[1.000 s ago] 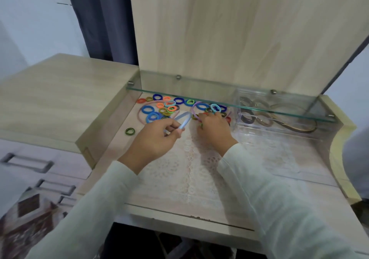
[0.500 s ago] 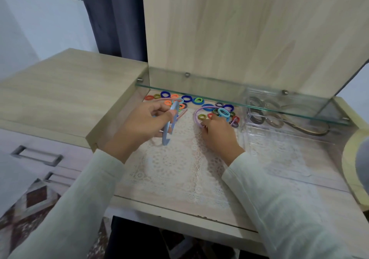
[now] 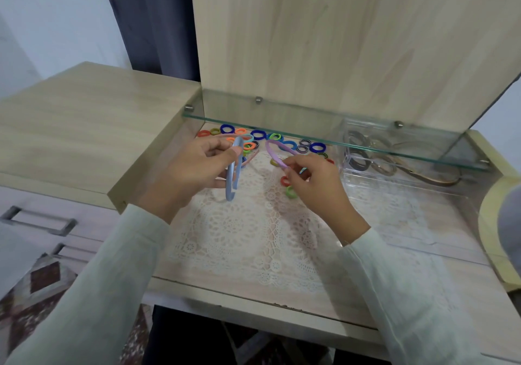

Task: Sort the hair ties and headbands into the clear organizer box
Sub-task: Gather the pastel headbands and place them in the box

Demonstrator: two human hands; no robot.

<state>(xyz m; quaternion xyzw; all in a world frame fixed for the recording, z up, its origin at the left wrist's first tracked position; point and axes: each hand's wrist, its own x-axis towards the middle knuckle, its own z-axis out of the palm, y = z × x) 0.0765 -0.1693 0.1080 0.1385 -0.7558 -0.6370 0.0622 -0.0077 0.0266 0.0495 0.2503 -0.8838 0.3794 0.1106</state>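
My left hand (image 3: 194,167) holds a light blue headband (image 3: 234,177) upright above the lace mat, fingers pinched near its top. My right hand (image 3: 313,184) grips one end of a lilac headband (image 3: 277,152) that arcs back toward the pile. Several coloured hair ties (image 3: 259,135) lie scattered under the glass shelf, and a red tie (image 3: 284,180) and a green tie (image 3: 290,192) sit beside my right hand. A pink headband (image 3: 251,159) lies behind the blue one. The clear organizer box (image 3: 394,184) stands to the right, with grey and brown headbands (image 3: 375,161) inside.
A glass shelf (image 3: 324,139) spans the desk niche just above the hair ties. A white lace mat (image 3: 239,232) covers the desk surface. A wooden cabinet top (image 3: 84,122) rises at the left, with drawers (image 3: 39,221) below it. A tall wooden panel (image 3: 338,40) stands behind.
My left hand has lifted the blue headband off the pile and turned it upright. My right hand has taken hold of the lilac headband's end and drawn it back.
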